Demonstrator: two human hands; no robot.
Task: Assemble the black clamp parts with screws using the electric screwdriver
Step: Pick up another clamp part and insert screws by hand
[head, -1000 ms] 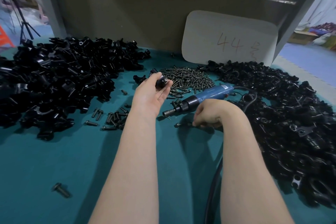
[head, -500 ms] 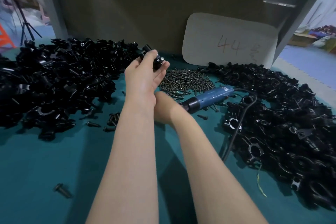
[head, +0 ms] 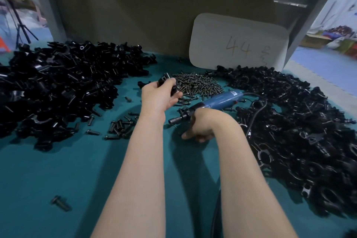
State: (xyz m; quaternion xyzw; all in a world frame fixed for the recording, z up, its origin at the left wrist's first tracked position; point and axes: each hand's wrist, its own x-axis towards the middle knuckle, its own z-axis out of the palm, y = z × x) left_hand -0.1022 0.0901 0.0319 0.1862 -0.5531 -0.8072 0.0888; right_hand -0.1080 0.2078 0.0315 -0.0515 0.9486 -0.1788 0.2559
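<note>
Bench obs., head view.

The blue-bodied electric screwdriver with a black nose [head: 218, 100] lies on the teal cloth table top [head: 58, 170]. Its nose points to the person's left. The black cord [head: 257, 110] runs from the screwdriver's rear end, over the heap on that side.

The left hand [head: 159, 98] is raised just left of the screwdriver, beyond its nose. Thumb and fingers are curled round a black plastic clamp part [head: 166, 81], which it holds off the cloth.

The right hand [head: 202, 124] is directly in front of the screwdriver and covers part of its barrel. The fingers [head: 186, 135] are bent downward with the tips at the cloth. Whether they pinch anything cannot be told; the undersides are hidden.

- The heap of small dark metal screws [head: 197, 83] lies just behind the screwdriver.
- The scatter of larger black bolts [head: 121, 125] lies left of the screwdriver's nose, past the left forearm.
- The single black bolt [head: 60, 203] lies well left of the screwdriver and nearer the person.
- The left heap of black clamp parts [head: 58, 87] lies well left of the screwdriver.
- The right heap of black clamp parts [head: 289, 131] lies against the screwdriver's rear end and spreads to the right.
- The white rounded card marked "44" [head: 237, 42] stands behind the screwdriver, leaning on a brown board [head: 154, 6].
</note>
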